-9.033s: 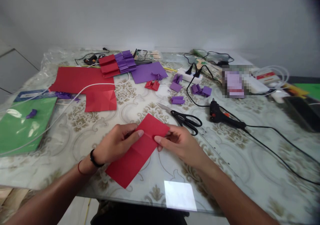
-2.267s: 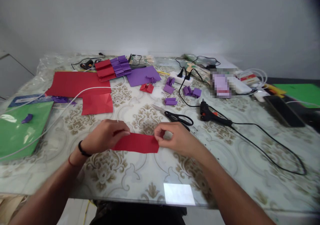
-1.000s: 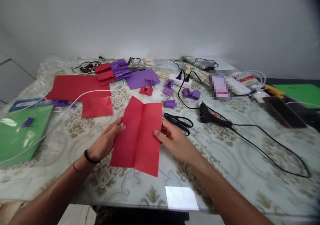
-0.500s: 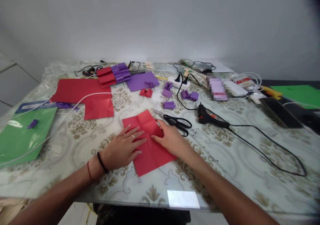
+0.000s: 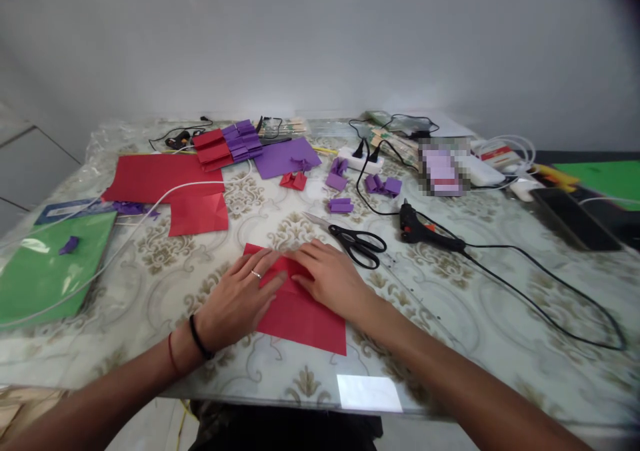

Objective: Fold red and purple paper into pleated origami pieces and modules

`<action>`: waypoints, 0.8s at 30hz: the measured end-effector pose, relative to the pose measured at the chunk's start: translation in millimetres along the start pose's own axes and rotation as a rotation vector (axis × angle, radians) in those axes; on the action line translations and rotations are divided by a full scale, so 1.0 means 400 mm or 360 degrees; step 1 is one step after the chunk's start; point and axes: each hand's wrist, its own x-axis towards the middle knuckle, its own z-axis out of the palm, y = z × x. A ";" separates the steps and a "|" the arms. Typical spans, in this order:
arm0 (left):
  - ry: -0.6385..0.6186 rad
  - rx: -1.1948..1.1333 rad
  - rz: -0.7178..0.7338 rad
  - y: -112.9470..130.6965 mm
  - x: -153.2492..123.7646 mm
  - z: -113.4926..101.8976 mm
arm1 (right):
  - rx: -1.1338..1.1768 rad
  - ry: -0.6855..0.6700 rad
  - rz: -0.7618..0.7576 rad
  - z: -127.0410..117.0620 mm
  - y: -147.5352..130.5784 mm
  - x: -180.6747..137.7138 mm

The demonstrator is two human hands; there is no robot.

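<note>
A sheet of red paper (image 5: 305,321) with crease lines lies on the table in front of me, its far part folded or covered under my hands. My left hand (image 5: 249,291), a ring on one finger, rests over its left side with fingers stretched out on the paper. At the far edge, my right hand (image 5: 330,277) has its fingers bent over the paper and its thumb on the near side. The fingertips of both hands almost meet. Just beyond my right hand lie black-handled scissors (image 5: 357,243), partly spread, their blades pointing to the far left.
A black glue gun (image 5: 425,231) with a looping cord lies at right. Folded purple pieces (image 5: 341,205), a small red piece (image 5: 293,181) and a white power strip (image 5: 365,161) sit behind. Red sheets (image 5: 197,214) and a green pack (image 5: 55,264) lie left; a phone (image 5: 575,217) lies right.
The red paper has turned, so its near edge now slopes down to the right. My hands have come together at its far edge, the right one shifting left.
</note>
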 end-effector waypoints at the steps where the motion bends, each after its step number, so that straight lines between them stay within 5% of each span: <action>1: -0.0001 -0.0009 0.0031 -0.008 0.003 0.004 | -0.0032 0.0012 -0.0012 0.001 -0.002 -0.002; 19: -0.0280 -0.0102 0.0294 -0.088 0.042 -0.011 | -0.0177 0.0047 0.0068 -0.007 0.035 -0.063; 24: -0.0105 -0.0174 0.0335 -0.103 0.027 -0.005 | -0.0207 0.0074 -0.0073 -0.006 0.045 -0.078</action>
